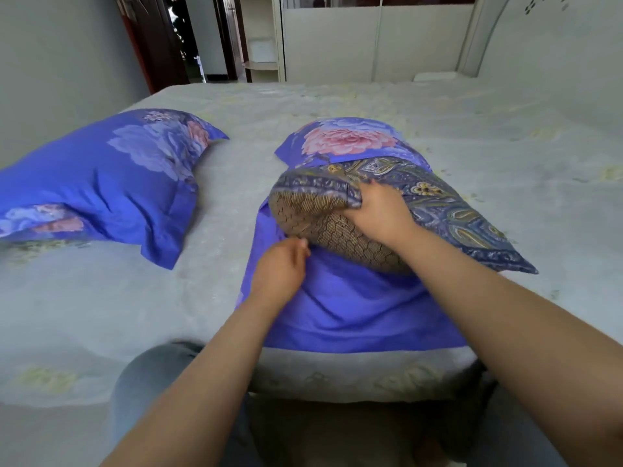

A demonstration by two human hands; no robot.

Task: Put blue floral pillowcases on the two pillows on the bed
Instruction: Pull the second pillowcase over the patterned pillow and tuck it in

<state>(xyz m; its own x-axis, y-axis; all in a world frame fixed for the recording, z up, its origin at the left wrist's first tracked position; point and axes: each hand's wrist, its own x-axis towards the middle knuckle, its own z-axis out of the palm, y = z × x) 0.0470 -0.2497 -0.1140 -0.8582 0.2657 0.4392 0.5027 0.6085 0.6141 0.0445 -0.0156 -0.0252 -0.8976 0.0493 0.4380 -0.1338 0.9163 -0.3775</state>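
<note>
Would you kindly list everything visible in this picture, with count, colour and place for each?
covered pillow: one, blue floral case fully on, left on the bed
bare pillow: one, brown mesh with a paisley cover partly on it, centre, lying on the blue pillowcase
pillowcase: one, blue with a pink flower, spread under the bare pillow
bed: one, pale grey sheet with faint yellow flowers, fills the view
wardrobe: one, cream, behind the bed
doorway: one, dark frame, upper left
knee: one, grey trousers, bottom left against the bed
left hand: pinching the pillowcase edge
right hand: gripping the paisley cover's edge
</note>
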